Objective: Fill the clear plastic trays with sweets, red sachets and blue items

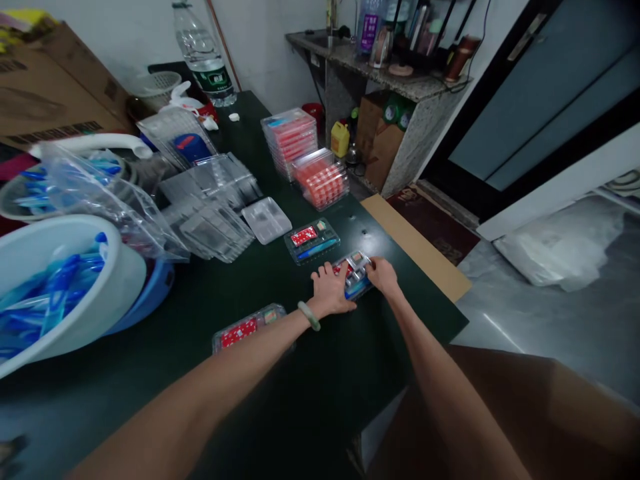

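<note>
A clear plastic blister pack (357,289) lies on the dark green table, with a red patterned card, a small pale piece and a blue item in its compartments. My left hand (331,292), with a pale green bangle at the wrist, rests on the pack's left end, fingers spread. At its right edge, my right hand (383,275) grips the rim with closed fingers. Just beyond lies another filled pack (314,241), showing a red card and a blue pen-shaped item. A third pack (239,333) is partly hidden under my left forearm.
Empty clear trays (215,223) and a single tray (267,220) lie left of centre. Stacked packs with pink-red contents (320,179) stand at the far edge. A white basin (123,267) of blue items stands left; a large water bottle (203,60) stands behind.
</note>
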Action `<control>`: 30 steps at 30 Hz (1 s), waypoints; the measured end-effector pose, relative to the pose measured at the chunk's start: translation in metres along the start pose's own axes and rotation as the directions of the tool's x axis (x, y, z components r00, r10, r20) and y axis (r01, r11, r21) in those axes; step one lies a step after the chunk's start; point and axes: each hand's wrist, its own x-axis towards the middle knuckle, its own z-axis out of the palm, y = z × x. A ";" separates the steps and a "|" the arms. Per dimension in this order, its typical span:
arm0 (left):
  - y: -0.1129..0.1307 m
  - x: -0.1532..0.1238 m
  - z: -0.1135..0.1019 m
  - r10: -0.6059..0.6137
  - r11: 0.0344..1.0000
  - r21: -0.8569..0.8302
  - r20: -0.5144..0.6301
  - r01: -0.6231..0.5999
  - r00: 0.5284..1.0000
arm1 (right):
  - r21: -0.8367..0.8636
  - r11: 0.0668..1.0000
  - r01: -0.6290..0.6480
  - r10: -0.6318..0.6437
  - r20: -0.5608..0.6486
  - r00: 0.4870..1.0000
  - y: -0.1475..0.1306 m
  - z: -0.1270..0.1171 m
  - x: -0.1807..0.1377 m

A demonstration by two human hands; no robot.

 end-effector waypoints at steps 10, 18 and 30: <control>-0.010 -0.075 -0.007 0.182 0.983 -0.049 0.123 -0.177 0.976 | 0.265 0.964 0.017 -0.020 0.009 1.000 0.025 0.022 -0.118; -0.064 -0.009 -0.067 0.064 0.997 -0.036 -0.109 -0.068 0.992 | 0.347 0.907 0.239 -0.189 -0.170 0.967 -0.062 -0.010 -0.010; -0.122 0.075 -0.045 0.026 0.998 -0.067 0.066 -0.021 0.997 | 0.123 0.979 0.160 -0.155 -0.050 0.987 -0.107 0.041 0.089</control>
